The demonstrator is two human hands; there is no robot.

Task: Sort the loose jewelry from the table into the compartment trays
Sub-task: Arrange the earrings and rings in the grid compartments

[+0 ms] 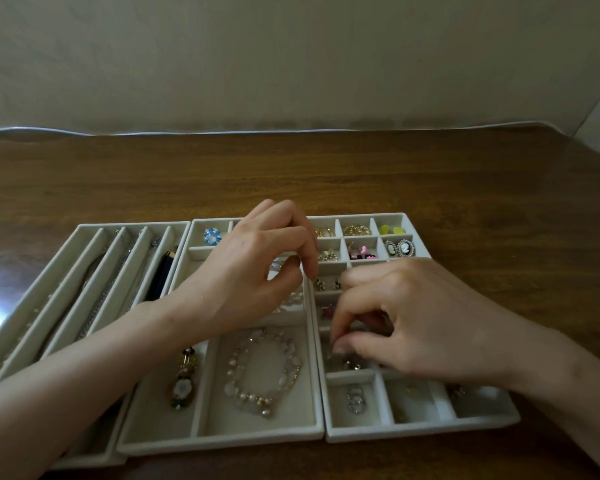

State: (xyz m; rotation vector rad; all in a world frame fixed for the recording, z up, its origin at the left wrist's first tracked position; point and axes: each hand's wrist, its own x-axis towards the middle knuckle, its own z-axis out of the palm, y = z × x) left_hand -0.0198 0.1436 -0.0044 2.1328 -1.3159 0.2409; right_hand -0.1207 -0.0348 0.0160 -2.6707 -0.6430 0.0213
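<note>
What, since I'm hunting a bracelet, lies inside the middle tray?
In the middle tray, a blue flower piece, a floral pendant and a pale beaded bracelet show. The left hand covers most of the compartments between, hiding their contents.

The left hand [253,265] hangs palm down, fingers curled downward. Just beside it, the right hand [413,327] points thumb and fingertips down, pinched together.

Brown wooden table [361,174], pale beige backdrop [291,64] behind, perhaps a sheet

Home interior: wood-grain table [326,174] against plain beige wall [291,64]; pale compartment trays [222,441] holding personal jewelry [404,247].
</note>
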